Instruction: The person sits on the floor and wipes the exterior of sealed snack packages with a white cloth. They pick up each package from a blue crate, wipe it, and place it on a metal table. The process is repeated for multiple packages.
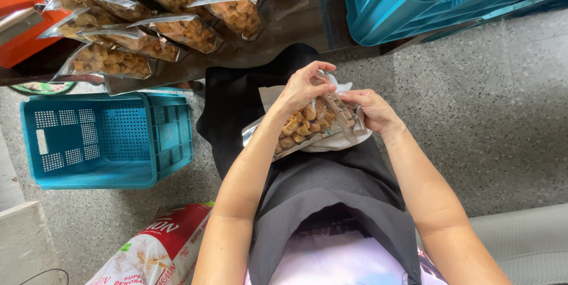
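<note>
I sit with a dark apron (331, 184) over my lap. On my lap I hold a clear snack bag (299, 126) with a shiny silver edge. It is full of little golden-brown snack pieces. The bag lies tilted across my lap, with its top end up toward my right side.

My left hand (303, 87) is curled over the top of the bag, and its fingers pinch the bag's upper edge. My right hand (374, 109) is closed on the same end of the bag from the other side. My two hands are very near each other there. Under the bag I see a bit of white cloth or paper (343, 140), but I cannot tell which.

In front of my knees is a dark table (296, 18) with many more filled bags (148, 21) lying in rows. A blue crate (106, 140) stands on the speckled floor (503, 113) at my left. Another blue crate (426, 1) is up at my right. A red and white sack (160, 249) lies by my left leg.
</note>
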